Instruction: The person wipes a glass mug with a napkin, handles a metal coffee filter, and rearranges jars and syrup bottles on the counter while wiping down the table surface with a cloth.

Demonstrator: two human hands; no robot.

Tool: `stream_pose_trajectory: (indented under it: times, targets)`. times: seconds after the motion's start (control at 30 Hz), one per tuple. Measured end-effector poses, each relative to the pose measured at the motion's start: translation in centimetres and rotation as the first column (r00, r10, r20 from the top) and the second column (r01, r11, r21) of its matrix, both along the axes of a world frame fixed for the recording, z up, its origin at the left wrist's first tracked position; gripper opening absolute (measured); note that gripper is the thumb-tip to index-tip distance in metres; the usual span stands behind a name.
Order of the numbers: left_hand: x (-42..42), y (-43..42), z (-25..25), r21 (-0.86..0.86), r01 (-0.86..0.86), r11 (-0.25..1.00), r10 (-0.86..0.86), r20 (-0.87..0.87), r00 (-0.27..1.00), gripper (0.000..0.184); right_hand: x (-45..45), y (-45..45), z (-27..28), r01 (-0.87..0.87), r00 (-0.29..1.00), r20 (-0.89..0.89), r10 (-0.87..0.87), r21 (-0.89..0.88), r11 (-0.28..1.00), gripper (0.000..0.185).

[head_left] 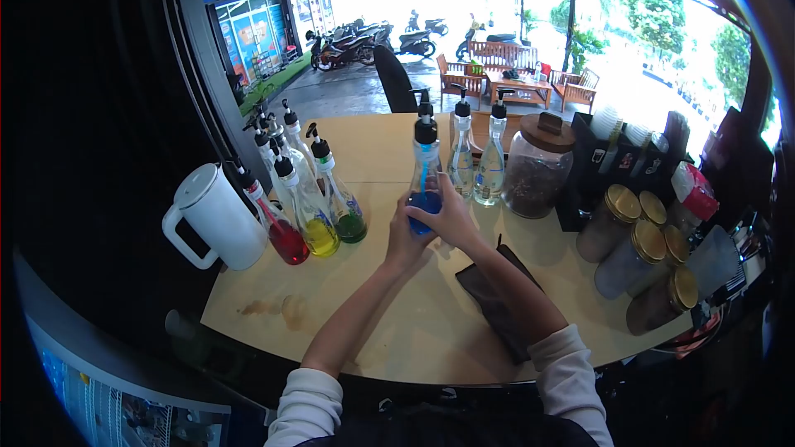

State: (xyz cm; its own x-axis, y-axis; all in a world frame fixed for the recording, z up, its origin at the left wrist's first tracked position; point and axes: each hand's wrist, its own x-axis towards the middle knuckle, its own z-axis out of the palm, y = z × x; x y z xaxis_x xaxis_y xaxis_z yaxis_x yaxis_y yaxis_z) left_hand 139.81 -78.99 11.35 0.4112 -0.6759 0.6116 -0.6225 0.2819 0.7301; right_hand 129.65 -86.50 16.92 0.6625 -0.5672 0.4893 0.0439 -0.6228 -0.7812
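Observation:
A clear pump bottle with blue liquid (426, 172) stands upright at the middle of the wooden table (364, 149). Wrapped round its lower part from the left is my left hand (404, 236). My right hand (451, 219) closes on the same bottle from the right, its thumb across the front. Left of my hands are pump bottles with red (286, 240), yellow (320, 234) and green liquid (350, 225). Just to the right, two clear pump bottles (461, 157) stand beside a large wooden-lidded jar (537, 174).
A white pitcher (222, 219) stands at the left. Several gold-lidded jars (631, 258) and a black cup holder (609, 157) are at the right. A dark pouch (497, 298) lies under my right forearm. Benches (503, 58) and motorcycles (348, 48) are outside.

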Motion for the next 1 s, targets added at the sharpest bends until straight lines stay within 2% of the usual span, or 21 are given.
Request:
stream_pose_trajectory:
  times: [0.1, 0.17, 0.23, 0.27, 0.3, 0.33, 0.37, 0.43, 0.47, 0.53, 0.73, 1.0]
  targets:
    - [2.2, 0.0, 0.6, -0.042, -0.005, 0.999, 0.003, -0.047, 0.999, 0.072, 1.5, -0.7, -0.2, -0.105, 0.992, 0.081, 0.098, 0.085, 0.991, 0.065]
    - [4.5, -0.7, 0.2, 0.035, -0.106, 0.994, 0.107, -0.013, 0.994, 0.074, 1.3, -1.8, -1.7, -0.163, 0.985, 0.081, 0.154, 0.125, 0.979, 0.065]
    - [6.3, -1.5, -0.2, 0.057, -0.098, 0.994, 0.101, -0.055, 0.993, 0.075, 1.1, -3.5, -5.2, -0.12, 0.99, -0.035, 0.134, 0.275, 0.954, 0.068]
    - [7.1, -2.2, -0.7, 0.069, -0.127, 0.99, 0.13, -0.044, 0.991, 0.076, 0.5, -3.9, -6.5, -0.12, 0.99, -0.038, 0.135, 0.276, 0.954, 0.068]
    - [7.8, -2.8, -1.2, 0.078, -0.155, 0.985, 0.157, -0.031, 0.987, 0.076, -0.1, -4.2, -7.7, -0.083, 0.942, -0.311, 0.125, 0.146, 0.986, 0.068]
    - [8.4, -3.3, -1.8, 0.074, -0.153, 0.985, 0.156, -0.029, 0.987, 0.076, -0.5, -4.3, -8.6, -0.08, 0.829, -0.555, 0.07, 0.006, 0.997, 0.068]
    - [9.0, -3.9, -2.3, 0.09, -0.178, 0.98, 0.18, -0.014, 0.984, 0.078, -0.7, -4.0, -9.6, -0.077, 0.831, -0.552, 0.065, 0.001, 0.997, 0.068]
    - [10.1, -5.0, -2.9, 0.102, -0.197, 0.975, 0.198, 0.006, 0.98, 0.079, -0.9, -3.2, -11.2, -0.17, 0.69, -0.715, -0.114, -0.312, 0.935, 0.069]
    - [10.6, -5.4, -3.3, 0.121, -0.211, 0.97, 0.215, -0.014, 0.977, 0.08, -1.0, -3.7, -11.5, -0.205, 0.685, -0.727, -0.042, -0.248, 0.947, 0.071]
    - [11.0, -6.1, -3.7, 0.177, -0.205, 0.963, 0.221, -0.076, 0.972, 0.081, -1.0, -4.0, -11.8, -0.205, 0.67, -0.741, -0.051, -0.251, 0.946, 0.071]
    - [12.2, -8.0, -5.0, 0.216, -0.23, 0.949, 0.248, -0.059, 0.967, 0.076, -0.8, -3.7, -11.9, -0.195, 0.663, -0.745, -0.075, -0.268, 0.943, 0.07]
    - [13.6, -9.4, -5.9, 0.208, -0.175, 0.962, 0.205, -0.133, 0.97, 0.081, -0.8, -3.6, -12.0, -0.183, 0.686, -0.724, -0.078, -0.275, 0.944, 0.069]
